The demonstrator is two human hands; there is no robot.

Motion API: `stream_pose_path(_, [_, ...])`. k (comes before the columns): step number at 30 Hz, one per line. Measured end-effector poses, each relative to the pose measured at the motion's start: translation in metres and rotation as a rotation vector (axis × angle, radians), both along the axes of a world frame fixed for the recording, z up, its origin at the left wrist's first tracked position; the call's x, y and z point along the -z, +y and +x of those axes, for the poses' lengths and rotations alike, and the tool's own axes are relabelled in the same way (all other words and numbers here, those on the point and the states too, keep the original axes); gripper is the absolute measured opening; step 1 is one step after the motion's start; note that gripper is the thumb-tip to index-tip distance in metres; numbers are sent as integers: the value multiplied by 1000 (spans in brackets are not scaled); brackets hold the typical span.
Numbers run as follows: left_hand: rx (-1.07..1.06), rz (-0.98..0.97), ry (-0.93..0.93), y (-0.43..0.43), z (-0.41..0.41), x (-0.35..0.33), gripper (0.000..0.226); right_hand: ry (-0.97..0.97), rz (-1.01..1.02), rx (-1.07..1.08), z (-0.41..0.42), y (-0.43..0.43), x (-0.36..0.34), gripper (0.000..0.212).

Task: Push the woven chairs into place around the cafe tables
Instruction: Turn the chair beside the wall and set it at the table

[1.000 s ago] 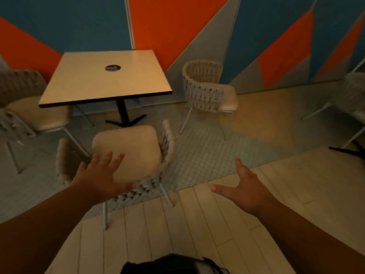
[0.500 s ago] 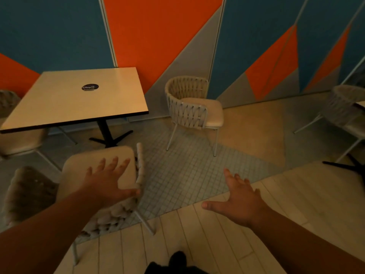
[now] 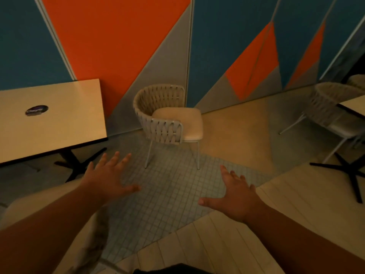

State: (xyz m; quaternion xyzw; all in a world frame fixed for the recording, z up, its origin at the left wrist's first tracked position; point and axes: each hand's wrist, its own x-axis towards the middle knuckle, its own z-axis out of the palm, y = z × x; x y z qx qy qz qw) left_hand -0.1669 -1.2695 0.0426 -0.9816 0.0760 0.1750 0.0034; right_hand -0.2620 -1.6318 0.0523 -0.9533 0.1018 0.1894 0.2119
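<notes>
A woven chair [image 3: 167,119] with a beige seat cushion stands ahead against the wall, its seat facing right, apart from the square cafe table [image 3: 51,119] on the left. My left hand [image 3: 110,178] and my right hand [image 3: 237,196] are both held out open, palms down, over the tiled floor short of that chair, touching nothing. Another woven chair [image 3: 59,210] lies under my left forearm at the lower left, mostly hidden. A third woven chair [image 3: 331,107] sits at the right by a second table [image 3: 353,107].
The wall [image 3: 118,46] of orange, blue and grey panels runs behind the chairs. Black cross-shaped table bases [image 3: 347,171] stand on the floor at right and under the left table. Grey tiles meet pale floorboards [image 3: 207,240] near me.
The view has swung right and moved forward. My left hand has come off the near chair's seat, which slid to the lower left. The chair by the wall is now closer and central.
</notes>
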Motion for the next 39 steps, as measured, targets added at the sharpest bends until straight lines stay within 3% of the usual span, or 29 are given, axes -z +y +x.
stream_pose_path(16, [-184, 4, -94, -164, 138, -6, 136, -32, -11, -117, 238, -192, -13, 154])
stream_pose_path(29, [-218, -33, -98, -114, 316, 20, 134, 18, 16, -85, 423, -131, 31, 151])
stream_pose_path(39, [-294, -96, -5, -89, 429, 102, 134, 176, 138, -9, 527, -74, 97, 167])
